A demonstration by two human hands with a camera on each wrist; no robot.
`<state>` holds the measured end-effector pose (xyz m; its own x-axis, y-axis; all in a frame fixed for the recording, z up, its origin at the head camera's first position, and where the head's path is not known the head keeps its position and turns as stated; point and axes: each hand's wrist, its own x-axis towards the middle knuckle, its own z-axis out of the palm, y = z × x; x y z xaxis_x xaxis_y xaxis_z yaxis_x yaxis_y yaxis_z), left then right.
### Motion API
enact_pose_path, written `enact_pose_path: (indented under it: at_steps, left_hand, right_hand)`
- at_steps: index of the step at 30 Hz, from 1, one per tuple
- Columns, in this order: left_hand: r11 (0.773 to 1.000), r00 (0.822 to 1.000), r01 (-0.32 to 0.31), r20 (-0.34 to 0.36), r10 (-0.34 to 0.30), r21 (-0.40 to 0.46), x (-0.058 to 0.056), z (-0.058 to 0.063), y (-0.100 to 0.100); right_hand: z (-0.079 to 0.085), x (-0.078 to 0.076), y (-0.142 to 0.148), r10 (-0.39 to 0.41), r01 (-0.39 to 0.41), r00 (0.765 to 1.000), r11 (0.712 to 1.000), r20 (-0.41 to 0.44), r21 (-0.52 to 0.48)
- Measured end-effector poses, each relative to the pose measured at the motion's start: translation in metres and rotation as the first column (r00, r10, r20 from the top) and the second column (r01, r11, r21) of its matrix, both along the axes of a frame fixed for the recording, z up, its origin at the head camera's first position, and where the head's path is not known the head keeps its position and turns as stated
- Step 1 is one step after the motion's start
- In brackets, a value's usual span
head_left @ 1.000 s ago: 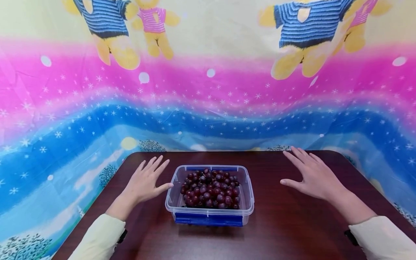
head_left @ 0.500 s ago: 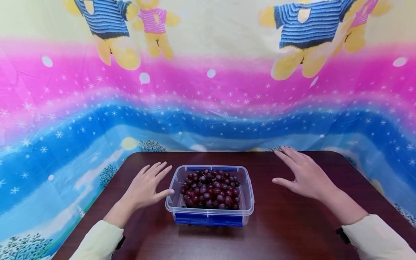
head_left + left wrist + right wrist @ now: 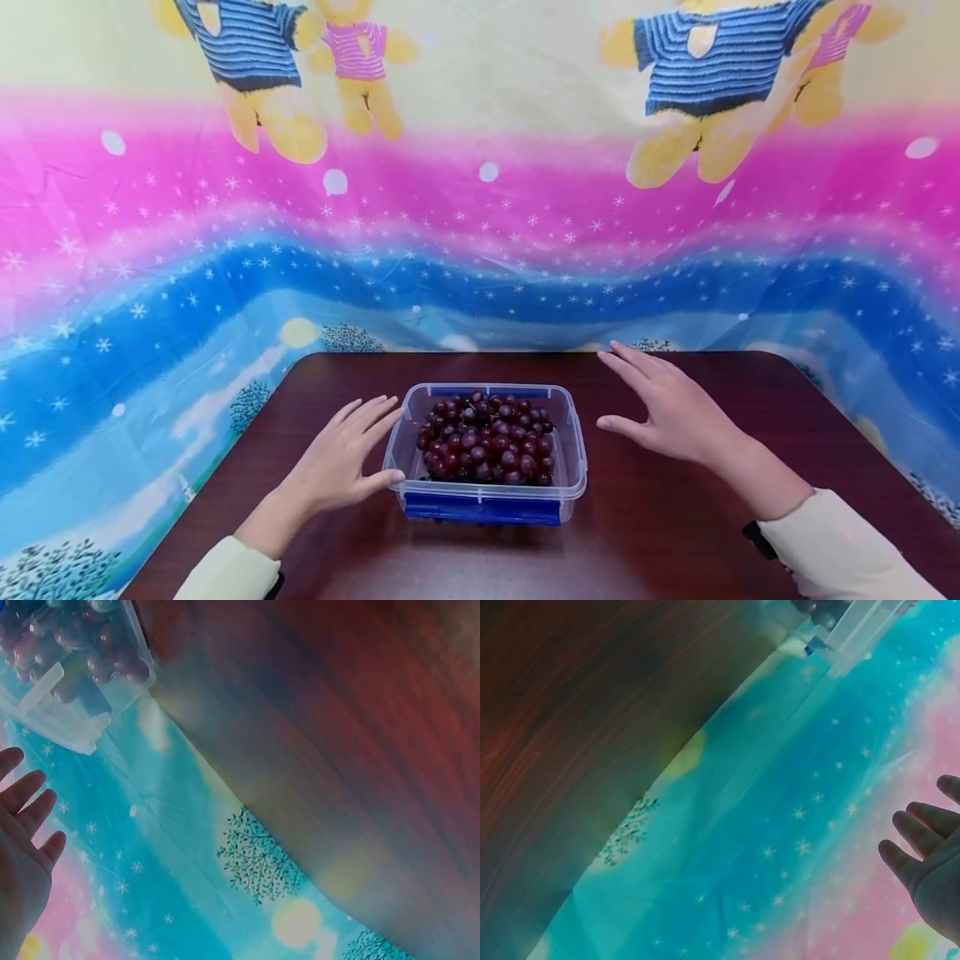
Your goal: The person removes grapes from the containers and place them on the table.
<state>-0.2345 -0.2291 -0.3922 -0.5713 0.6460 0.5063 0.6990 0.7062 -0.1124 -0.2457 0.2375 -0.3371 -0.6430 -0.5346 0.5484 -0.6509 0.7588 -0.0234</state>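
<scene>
A clear plastic food container (image 3: 480,490) with blue clips stands on the table, holding a heap of dark red grapes (image 3: 487,442). My left hand (image 3: 337,458) is at the container's left side, fingers spread and straight, with the thumb and index fingertip right at its rim. Off to the right of the container, my right hand (image 3: 667,408) hovers with fingers extended and thumb apart, holding nothing. In the left wrist view the container (image 3: 127,697) shows beyond the fingertips of the left hand (image 3: 26,832). The right wrist view catches a container corner (image 3: 862,630) and the right hand (image 3: 926,859).
The dark reddish-brown table (image 3: 337,550) has rounded far corners. Behind it hangs a patterned cloth (image 3: 480,225) with bears, snowflakes and pink and blue bands, reaching down past the table's edges on both sides.
My right hand has moved left, closer to the container. The left hand has come slightly nearer and lower, to the container's left rim. The container has stayed in place.
</scene>
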Motion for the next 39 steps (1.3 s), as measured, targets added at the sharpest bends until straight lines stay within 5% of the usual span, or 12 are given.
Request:
enact_pose_path:
  at_steps: [6, 25, 39]
  left_hand:
    - [1.0, 0.999, 0.03, -0.027, -0.03, 0.005, 0.004, -0.007, 0.001]
    - [1.0, 1.0, -0.009, -0.01, 0.009, -0.023, 0.009, -0.021, 0.001]
    - [1.0, 1.0, 0.018, -0.011, -0.018, -0.007, 0.009, -0.022, 0.002]
  right_hand:
    - [-0.001, 0.003, -0.016, 0.032, -0.032, 0.999, 0.999, 0.003, 0.009]
    - [-0.009, 0.009, -0.08, 0.179, -0.186, 0.976, 0.981, 0.123, 0.047]
    - [-0.01, 0.011, -0.117, 0.209, -0.251, 0.919, 0.964, 0.334, 0.089]
